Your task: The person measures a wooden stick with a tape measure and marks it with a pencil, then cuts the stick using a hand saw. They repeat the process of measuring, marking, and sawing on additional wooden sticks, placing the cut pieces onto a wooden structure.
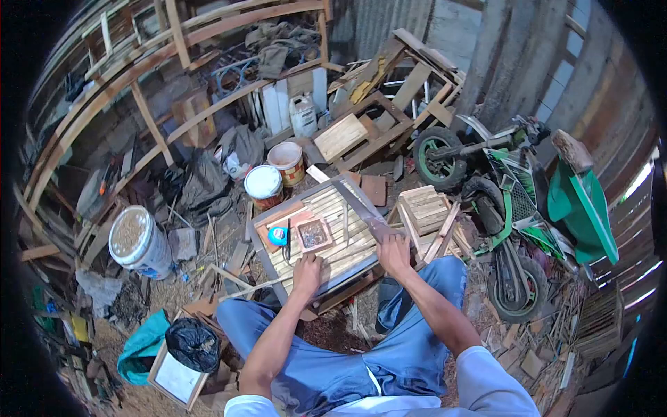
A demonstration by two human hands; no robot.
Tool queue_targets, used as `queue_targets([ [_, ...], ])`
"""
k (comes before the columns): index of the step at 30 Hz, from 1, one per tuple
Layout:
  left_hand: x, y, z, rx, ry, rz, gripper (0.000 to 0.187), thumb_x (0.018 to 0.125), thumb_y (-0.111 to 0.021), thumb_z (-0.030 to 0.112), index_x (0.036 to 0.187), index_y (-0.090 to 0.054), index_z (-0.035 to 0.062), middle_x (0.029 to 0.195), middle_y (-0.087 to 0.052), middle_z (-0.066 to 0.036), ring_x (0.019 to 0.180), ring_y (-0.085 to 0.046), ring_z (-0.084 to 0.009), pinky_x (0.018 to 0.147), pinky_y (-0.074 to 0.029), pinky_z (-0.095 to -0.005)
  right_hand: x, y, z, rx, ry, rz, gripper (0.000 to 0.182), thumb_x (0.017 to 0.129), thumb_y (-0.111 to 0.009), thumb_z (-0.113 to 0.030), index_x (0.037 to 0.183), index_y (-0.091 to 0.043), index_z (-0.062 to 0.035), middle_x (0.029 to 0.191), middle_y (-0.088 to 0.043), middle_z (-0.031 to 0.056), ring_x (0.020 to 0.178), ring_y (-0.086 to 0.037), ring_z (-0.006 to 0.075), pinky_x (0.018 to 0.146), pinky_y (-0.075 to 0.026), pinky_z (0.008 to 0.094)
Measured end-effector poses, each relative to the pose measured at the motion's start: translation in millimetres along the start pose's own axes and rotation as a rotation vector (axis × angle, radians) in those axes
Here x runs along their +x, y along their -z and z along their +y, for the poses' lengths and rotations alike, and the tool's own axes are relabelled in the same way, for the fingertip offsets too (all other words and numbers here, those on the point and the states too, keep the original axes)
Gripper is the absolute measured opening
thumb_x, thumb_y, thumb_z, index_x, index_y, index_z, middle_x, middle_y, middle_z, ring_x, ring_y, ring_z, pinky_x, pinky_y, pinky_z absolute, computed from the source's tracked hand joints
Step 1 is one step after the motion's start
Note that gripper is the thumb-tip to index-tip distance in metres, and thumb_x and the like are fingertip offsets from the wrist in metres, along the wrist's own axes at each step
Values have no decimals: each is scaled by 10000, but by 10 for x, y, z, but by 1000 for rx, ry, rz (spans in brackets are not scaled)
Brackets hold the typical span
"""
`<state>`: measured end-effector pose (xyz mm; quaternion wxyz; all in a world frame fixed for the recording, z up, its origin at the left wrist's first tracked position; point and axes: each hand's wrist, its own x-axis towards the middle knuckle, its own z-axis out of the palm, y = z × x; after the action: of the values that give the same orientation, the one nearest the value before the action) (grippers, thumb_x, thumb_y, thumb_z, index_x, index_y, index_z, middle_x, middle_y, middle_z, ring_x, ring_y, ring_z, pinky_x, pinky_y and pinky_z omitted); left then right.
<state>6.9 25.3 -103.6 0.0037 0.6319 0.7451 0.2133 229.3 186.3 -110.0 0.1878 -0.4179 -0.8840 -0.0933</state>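
Note:
I sit in blue jeans in front of a low slatted wooden frame (326, 208) lying flat. My left hand (306, 269) presses down on the slats near its front edge. My right hand (394, 251) grips the handle of a hand saw (361, 206) whose blade runs along the frame's right edge, away from me. On the frame lie a small square box of nails (313, 233), a blue tape measure (278, 236) and a dark tool beside it.
Two paint buckets (264, 185) stand beyond the frame and a large white bucket (137, 243) at left. A small wooden crate (424, 208) and a green mini motorbike (500, 208) stand to the right. Scrap wood, a curved timber frame (139, 76) and a black bag (191, 342) surround me.

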Motion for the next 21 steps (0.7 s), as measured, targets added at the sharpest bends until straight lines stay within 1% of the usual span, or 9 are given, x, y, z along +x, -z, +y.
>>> queue_targets([
  [3, 51, 82, 193, -156, 52, -29, 116, 784, -643, 125, 881, -652, 63, 970, -626, -153, 914, -635, -342, 734, -523, -455, 146, 306, 39, 360, -270, 75, 268, 886, -599, -258, 913, -639, 6, 795, -663, 174, 771, -636, 352, 818, -444, 496],
  [4, 74, 74, 229, -145, -4, 32, 148, 797, -647, 130, 933, -656, 72, 981, -626, -153, 863, -650, -363, 704, -537, -470, 146, 254, 111, 443, -329, 177, 288, 932, -567, -252, 876, -603, 29, 680, -635, 128, 639, -626, 316, 674, -484, 438],
  [7, 247, 149, 426, -221, -112, 88, 168, 816, -656, 146, 967, -669, 76, 986, -626, -151, 841, -653, -357, 702, -537, -462, 96, 335, 342, 862, -536, 440, 345, 960, -575, -317, 806, -573, -8, 579, -549, 52, 510, -539, 211, 521, -453, 350],
  [8, 334, 124, 475, -224, -159, 88, 168, 831, -661, 169, 973, -680, 81, 970, -627, -147, 828, -652, -356, 686, -539, -456, 77, 396, 460, 1033, -623, 365, 353, 960, -580, -338, 799, -567, -25, 567, -511, 28, 495, -503, 175, 500, -437, 330],
  [10, 496, -34, 588, -275, -132, 69, 175, 819, -660, 143, 981, -689, 83, 966, -645, -135, 836, -651, -357, 700, -531, -448, 15, 770, 631, 1365, -799, 195, 369, 962, -589, -382, 786, -555, -58, 542, -435, -21, 464, -431, 105, 459, -405, 290],
  [13, 756, -365, 699, -348, -182, 68, 125, 842, -644, 154, 937, -695, 92, 900, -621, -137, 801, -643, -354, 681, -532, -448, -181, 929, 748, 1596, -965, 215, 346, 949, -612, -396, 788, -539, -99, 541, -384, -53, 455, -393, 73, 444, -373, 251],
  [15, 910, -572, 769, -380, -204, 40, 121, 845, -636, 142, 935, -698, 91, 894, -615, -139, 793, -642, -353, 684, -531, -445, -244, 902, 813, 1600, -989, 244, 326, 942, -631, -359, 821, -551, -67, 539, -391, -47, 444, -405, 82, 428, -374, 262],
  [17, 1026, -775, 818, -455, -133, 18, 138, 852, -647, 168, 932, -709, 75, 914, -645, -161, 823, -647, -370, 716, -529, -447, -272, 919, 798, 1556, -994, 253, 326, 946, -629, -334, 854, -580, -25, 545, -432, -25, 446, -434, 86, 417, -384, 267],
  [21, 1181, -931, 981, -571, -14, -16, 193, 846, -676, 190, 941, -707, 25, 935, -669, -199, 851, -652, -387, 759, -526, -444, -333, 921, 688, 1322, -938, 159, 342, 923, -656, -300, 712, -599, -38, 528, -476, -23, 436, -443, 69, 410, -364, 271],
])
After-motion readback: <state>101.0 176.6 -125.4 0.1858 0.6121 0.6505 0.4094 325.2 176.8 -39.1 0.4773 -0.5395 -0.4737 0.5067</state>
